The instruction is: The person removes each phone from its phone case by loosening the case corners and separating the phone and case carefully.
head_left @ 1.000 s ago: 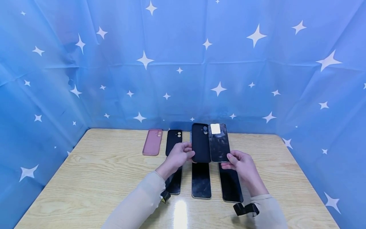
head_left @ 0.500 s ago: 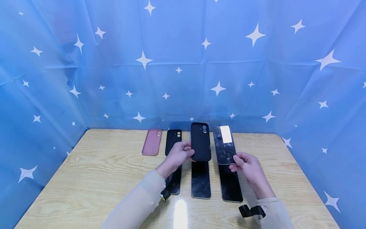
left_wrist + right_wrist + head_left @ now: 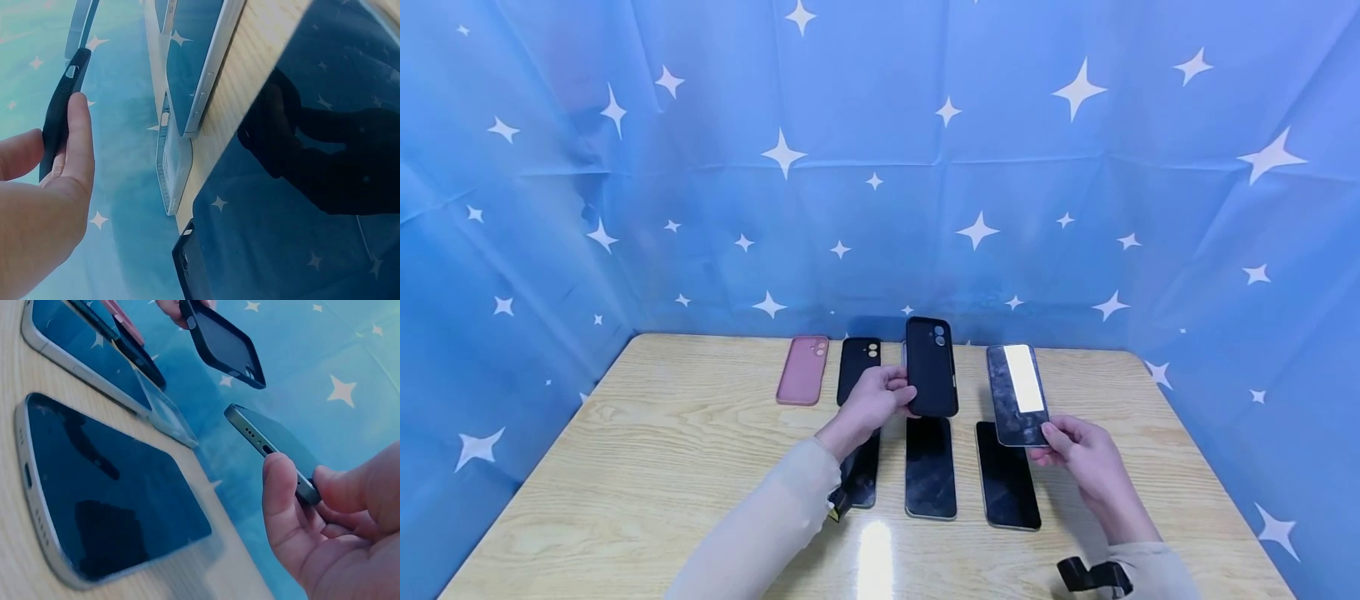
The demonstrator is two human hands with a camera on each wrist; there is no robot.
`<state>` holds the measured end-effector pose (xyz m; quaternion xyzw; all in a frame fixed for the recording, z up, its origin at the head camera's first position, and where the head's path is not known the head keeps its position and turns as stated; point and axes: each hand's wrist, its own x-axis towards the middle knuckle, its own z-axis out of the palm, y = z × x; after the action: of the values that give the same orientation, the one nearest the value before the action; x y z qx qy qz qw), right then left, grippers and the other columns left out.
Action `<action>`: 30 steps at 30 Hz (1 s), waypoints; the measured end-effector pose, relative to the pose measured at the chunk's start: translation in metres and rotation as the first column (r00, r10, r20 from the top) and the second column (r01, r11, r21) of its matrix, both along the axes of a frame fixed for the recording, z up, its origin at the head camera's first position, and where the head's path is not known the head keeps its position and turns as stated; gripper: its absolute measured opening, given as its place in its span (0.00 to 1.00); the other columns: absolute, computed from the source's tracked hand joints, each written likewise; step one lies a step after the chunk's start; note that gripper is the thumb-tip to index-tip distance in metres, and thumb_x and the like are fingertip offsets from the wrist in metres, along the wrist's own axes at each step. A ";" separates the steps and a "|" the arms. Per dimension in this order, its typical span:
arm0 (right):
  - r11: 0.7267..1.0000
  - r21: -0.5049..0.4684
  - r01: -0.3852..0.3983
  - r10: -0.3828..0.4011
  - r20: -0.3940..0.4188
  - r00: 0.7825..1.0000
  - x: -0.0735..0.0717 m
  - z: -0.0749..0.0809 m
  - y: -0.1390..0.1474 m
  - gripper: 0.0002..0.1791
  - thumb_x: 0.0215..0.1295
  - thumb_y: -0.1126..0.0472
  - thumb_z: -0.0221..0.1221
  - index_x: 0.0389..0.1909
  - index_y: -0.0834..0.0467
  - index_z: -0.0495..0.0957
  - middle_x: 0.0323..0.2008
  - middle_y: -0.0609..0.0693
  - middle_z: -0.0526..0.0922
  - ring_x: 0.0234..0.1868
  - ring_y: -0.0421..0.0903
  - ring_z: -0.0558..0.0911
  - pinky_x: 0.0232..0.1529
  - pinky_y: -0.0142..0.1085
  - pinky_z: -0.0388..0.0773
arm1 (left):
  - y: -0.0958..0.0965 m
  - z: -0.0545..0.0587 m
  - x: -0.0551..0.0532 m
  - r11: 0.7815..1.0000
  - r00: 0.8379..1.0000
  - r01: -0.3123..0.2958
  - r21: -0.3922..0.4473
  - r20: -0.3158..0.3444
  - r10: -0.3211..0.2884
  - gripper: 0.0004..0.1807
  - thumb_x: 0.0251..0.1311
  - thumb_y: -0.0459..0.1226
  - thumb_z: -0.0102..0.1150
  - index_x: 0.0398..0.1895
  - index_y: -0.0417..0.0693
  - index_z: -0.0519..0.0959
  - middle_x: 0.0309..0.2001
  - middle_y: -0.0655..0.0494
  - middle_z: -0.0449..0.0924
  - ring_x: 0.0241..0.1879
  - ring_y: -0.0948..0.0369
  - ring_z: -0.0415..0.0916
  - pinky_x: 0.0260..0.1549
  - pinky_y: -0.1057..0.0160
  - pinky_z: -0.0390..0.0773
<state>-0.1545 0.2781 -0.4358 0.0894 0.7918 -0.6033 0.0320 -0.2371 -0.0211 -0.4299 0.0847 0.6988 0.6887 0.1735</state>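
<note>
My left hand [image 3: 874, 398] pinches a black phone case [image 3: 931, 371] by its left side and holds it up over the table, its hollow inner side toward me. With thumb and fingers my right hand [image 3: 1092, 460] grips the bottom end of a phone [image 3: 1006, 404], screen up, a bright reflection across it. The port on its bottom edge [image 3: 253, 432] shows in the right wrist view. Case and phone are apart. Below them lie a middle phone [image 3: 931, 479] and a right phone [image 3: 1007, 492]. My left forearm partly hides a third phone [image 3: 867, 479].
A pink phone case [image 3: 803, 371] and another black case [image 3: 857, 362] lie along the back of the wooden table [image 3: 700, 433]. A clear case [image 3: 165, 409] lies behind the middle phone. A blue star-printed curtain [image 3: 880, 208] hangs around the table.
My right hand has carried its phone right and toward me, away from the case's side. The case in my left hand has stayed nearly in place.
</note>
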 end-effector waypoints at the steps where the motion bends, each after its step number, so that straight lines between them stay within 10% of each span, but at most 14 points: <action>1: 1.000 0.003 0.003 -0.003 -0.001 1.000 0.001 0.000 0.002 0.17 0.80 0.70 0.48 0.56 0.83 0.70 0.29 0.51 0.85 0.28 0.40 0.85 0.34 0.32 0.87 | 0.000 0.001 0.000 1.000 1.000 0.002 -0.003 -0.006 -0.003 0.27 0.75 0.25 0.50 0.75 0.29 0.62 0.69 0.30 0.69 0.65 0.42 0.74 0.51 0.48 0.86; 9: 0.999 0.042 0.008 -0.009 0.012 1.000 0.014 -0.004 0.016 0.17 0.80 0.71 0.47 0.58 0.84 0.69 0.31 0.51 0.85 0.29 0.40 0.85 0.35 0.32 0.87 | 0.005 0.006 -0.004 1.000 1.000 0.003 -0.020 -0.006 -0.003 0.28 0.75 0.27 0.52 0.76 0.31 0.62 0.68 0.34 0.72 0.66 0.45 0.74 0.54 0.49 0.85; 12: 0.998 0.062 0.014 -0.016 0.032 0.999 0.018 -0.005 0.021 0.16 0.80 0.70 0.48 0.55 0.83 0.70 0.31 0.50 0.85 0.28 0.40 0.85 0.36 0.32 0.87 | 0.006 0.008 -0.006 1.000 1.000 0.010 -0.028 -0.011 -0.010 0.25 0.75 0.28 0.52 0.72 0.30 0.66 0.46 0.47 0.78 0.52 0.52 0.81 0.52 0.49 0.86; 16: 0.996 0.085 0.016 -0.021 0.061 0.998 0.023 -0.007 0.028 0.17 0.80 0.70 0.48 0.56 0.83 0.70 0.31 0.49 0.85 0.29 0.41 0.86 0.38 0.30 0.86 | 0.008 0.009 -0.009 0.999 1.000 0.011 -0.043 -0.022 -0.012 0.20 0.75 0.28 0.53 0.66 0.31 0.70 0.28 0.57 0.58 0.39 0.59 0.74 0.52 0.49 0.86; 30: 0.993 0.117 0.026 -0.038 0.095 0.995 0.040 -0.016 0.048 0.16 0.80 0.71 0.47 0.54 0.85 0.69 0.32 0.51 0.84 0.29 0.40 0.85 0.35 0.33 0.87 | 0.016 0.013 -0.014 1.000 1.000 -0.006 -0.011 0.005 0.006 0.18 0.76 0.29 0.54 0.65 0.35 0.74 0.28 0.56 0.69 0.46 0.51 0.86 0.55 0.43 0.84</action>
<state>-0.1143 0.3259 -0.4515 0.1332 0.8215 -0.5516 0.0556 -0.2512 -0.0049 -0.4173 0.0798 0.7024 0.6857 0.1735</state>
